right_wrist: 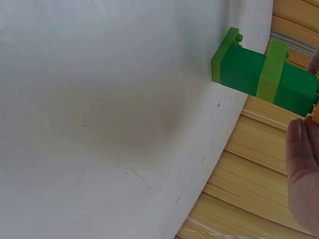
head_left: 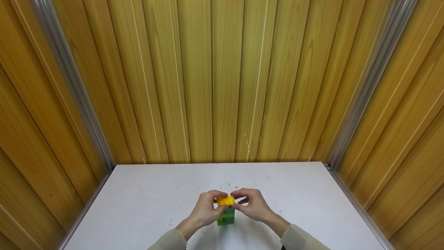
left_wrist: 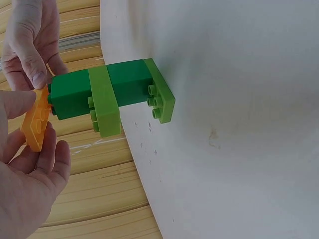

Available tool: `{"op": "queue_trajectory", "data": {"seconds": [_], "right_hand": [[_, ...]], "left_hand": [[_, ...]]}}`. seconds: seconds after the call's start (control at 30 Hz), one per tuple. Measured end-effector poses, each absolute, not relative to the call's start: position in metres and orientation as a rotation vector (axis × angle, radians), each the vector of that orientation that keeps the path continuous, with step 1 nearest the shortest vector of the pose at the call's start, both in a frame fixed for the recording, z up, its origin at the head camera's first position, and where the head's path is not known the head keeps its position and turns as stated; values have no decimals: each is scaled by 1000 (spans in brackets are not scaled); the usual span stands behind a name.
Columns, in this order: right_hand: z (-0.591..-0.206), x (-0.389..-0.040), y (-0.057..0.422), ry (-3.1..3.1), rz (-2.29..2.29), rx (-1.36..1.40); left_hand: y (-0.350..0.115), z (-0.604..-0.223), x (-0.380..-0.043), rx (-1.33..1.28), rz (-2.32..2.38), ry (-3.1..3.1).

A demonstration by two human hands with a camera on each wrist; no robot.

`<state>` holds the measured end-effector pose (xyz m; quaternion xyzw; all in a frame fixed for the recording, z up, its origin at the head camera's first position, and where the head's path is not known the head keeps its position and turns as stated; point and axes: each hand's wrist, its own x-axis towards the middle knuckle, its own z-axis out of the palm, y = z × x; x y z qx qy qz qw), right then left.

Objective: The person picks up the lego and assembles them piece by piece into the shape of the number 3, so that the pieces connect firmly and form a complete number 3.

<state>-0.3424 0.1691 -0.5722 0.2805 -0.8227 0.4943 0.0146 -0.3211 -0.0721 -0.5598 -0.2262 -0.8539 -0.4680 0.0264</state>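
A tower of dark green and light green toy building bricks (head_left: 226, 219) stands upright on the white table; in the left wrist view the light green layers (left_wrist: 103, 102) jut out sideways with bare studs. At its top is a thin yellow studded brick (head_left: 225, 200), orange-looking in the wrist views. My left hand (head_left: 204, 210) pinches one end of this brick between thumb and fingers. On the opposite end, my right hand (head_left: 255, 205) holds it with thumb and fingertips. Whether the yellow brick is pressed fully onto the studs, I cannot tell. Much of my right hand lies outside the right wrist view.
The white table (head_left: 145, 187) carries small dark marks and scuffs. Wood-patterned panels (head_left: 225, 86) rise behind it and along both sides, with metal posts (head_left: 79, 90) at the corners.
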Motion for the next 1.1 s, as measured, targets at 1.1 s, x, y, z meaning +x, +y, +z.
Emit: {"op": "queue_trajectory", "data": {"seconds": [1.1], "right_hand": [[-572,-345,170,-2625,1591,780]], "left_hand": [[-75,-563,-326,-709,-1472,-2672]]}}
